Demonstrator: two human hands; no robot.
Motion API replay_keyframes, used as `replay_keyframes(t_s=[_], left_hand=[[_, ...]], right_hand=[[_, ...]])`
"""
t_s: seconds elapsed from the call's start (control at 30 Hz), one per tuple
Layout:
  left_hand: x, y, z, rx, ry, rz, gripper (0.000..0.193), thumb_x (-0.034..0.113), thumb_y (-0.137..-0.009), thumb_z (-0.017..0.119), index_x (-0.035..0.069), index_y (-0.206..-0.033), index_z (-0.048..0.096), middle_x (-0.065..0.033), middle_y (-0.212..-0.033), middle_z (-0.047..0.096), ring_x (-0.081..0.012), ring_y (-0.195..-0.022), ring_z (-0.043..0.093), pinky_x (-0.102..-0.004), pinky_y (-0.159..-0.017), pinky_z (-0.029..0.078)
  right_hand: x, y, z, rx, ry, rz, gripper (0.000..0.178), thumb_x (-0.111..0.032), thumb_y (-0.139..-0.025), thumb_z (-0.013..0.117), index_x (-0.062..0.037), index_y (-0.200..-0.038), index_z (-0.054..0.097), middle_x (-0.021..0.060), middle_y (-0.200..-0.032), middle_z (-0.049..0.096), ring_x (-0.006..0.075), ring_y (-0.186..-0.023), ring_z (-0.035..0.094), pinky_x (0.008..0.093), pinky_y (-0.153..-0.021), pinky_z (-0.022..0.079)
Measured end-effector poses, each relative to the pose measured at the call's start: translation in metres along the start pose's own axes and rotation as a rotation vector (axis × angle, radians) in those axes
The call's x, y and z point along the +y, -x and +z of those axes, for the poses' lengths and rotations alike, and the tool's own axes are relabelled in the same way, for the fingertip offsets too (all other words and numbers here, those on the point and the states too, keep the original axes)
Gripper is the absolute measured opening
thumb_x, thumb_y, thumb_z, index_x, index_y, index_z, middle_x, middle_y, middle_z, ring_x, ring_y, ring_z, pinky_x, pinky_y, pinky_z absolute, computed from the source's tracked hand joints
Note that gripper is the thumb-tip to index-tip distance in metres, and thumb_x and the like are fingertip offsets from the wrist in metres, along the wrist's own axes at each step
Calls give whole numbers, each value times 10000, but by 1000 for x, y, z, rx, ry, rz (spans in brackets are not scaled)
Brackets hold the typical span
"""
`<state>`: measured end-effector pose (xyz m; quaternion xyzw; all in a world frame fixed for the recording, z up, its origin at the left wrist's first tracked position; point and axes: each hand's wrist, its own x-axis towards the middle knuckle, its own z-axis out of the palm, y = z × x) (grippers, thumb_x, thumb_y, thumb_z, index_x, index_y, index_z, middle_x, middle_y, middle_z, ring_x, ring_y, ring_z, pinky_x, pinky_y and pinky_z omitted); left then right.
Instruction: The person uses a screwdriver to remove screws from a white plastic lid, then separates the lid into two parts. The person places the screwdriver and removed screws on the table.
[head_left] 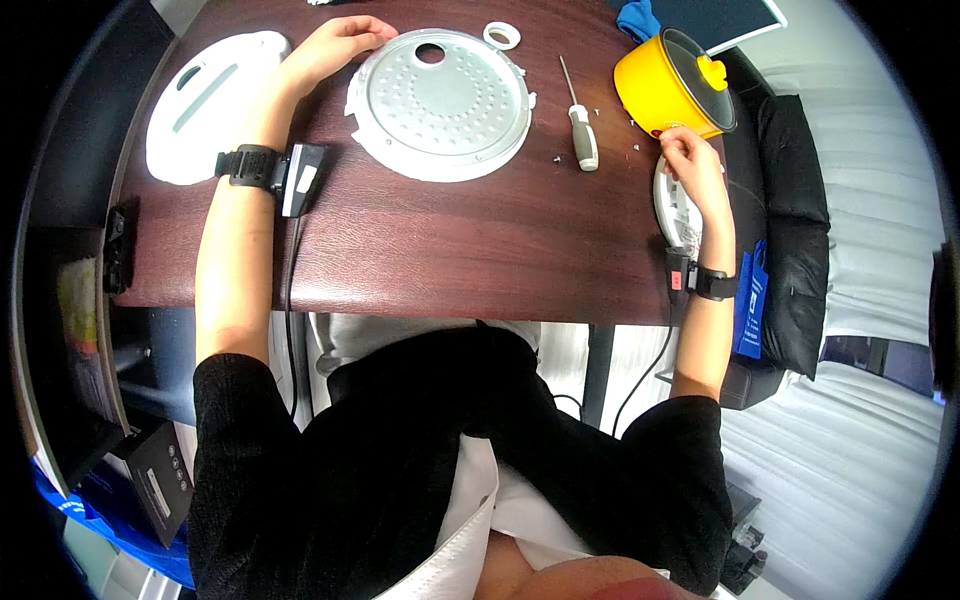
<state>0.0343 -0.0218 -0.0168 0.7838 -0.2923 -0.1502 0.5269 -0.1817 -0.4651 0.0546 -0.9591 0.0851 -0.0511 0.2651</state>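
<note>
A round grey metal plate (445,105) with raised dimples and one round hole lies on the dark brown table. My left hand (338,48) is at its upper left rim, fingers loosely stretched, the fingertips beside or touching the edge. My right hand (695,170) is on the right with thumb and fingers closed together, just below a yellow pot (648,85) with a dark lid. Anything small in that pinch cannot be made out. Under the right hand and wrist lies a white curved part (675,210), partly hidden. A screwdriver (583,135) with a grey and white handle lies between plate and pot.
A white oval cover (205,110) with a slot lies at the left. A white ring (501,36) is beyond the plate. Several small screws (636,148) are scattered near the screwdriver. Black cables (291,330) hang from devices on both wrists over the table's front edge.
</note>
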Motion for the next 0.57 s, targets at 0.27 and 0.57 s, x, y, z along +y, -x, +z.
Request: replay_keyframes(t_s=[0.27, 0.57], left_hand=[[-6, -3, 1, 17, 107, -7, 235, 159, -935, 514, 37, -1103, 625, -30, -1005, 653, -118, -944, 596, -249, -890, 451], [-22, -8, -4, -42, 98, -1, 260, 200, -958, 505, 48, -1145, 601, -16, -1045, 637, -105, -989, 585, -255, -923, 436]], right_hand=[[10, 8, -16, 74, 103, 45, 112, -58, -801, 614, 7, -891, 624, 38, -649, 585, 95, -572, 577, 249, -561, 465], [-4, 20, 3, -50, -81, -61, 223, 1, -827, 556, -14, -1041, 616, -45, -691, 526, 44, -613, 528, 199, -553, 427]])
